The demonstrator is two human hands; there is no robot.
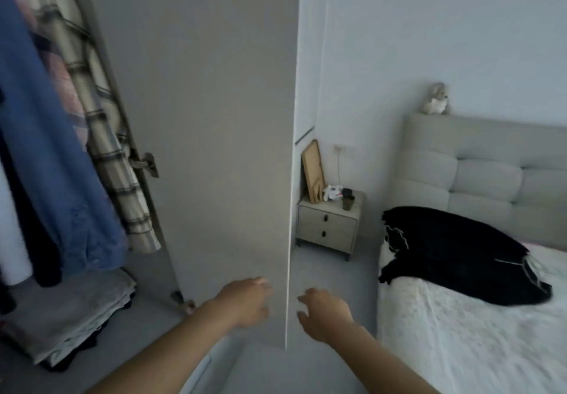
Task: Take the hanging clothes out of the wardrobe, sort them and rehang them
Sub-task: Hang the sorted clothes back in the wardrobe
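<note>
Hands first: my left hand [245,301] is on the inner side of the wardrobe door [214,148], fingers loosely curled near its free edge, gripping nothing I can see. My right hand [325,314] is on the outer side, fingers spread and relaxed, also holding nothing; contact with the edge can't be told through the blur. The door stands wide open between them. Left of it, low in the wardrobe, a stack of folded clothes [70,317]. Above that the hanging clothes are still on the rail: a blue shirt [52,163], a plaid garment [101,136] beside it against the hinge side, dark pieces at the far left edge. To my right, the bed [460,332] with a white cover and a black garment [454,249] lying on it; whether that came from the wardrobe I can't say. Farther back, a nightstand [328,225] and a soft toy [435,99] on the headboard. Judgement: task barely started, most taking out, plus all sorting and rehanging, is left.
</note>
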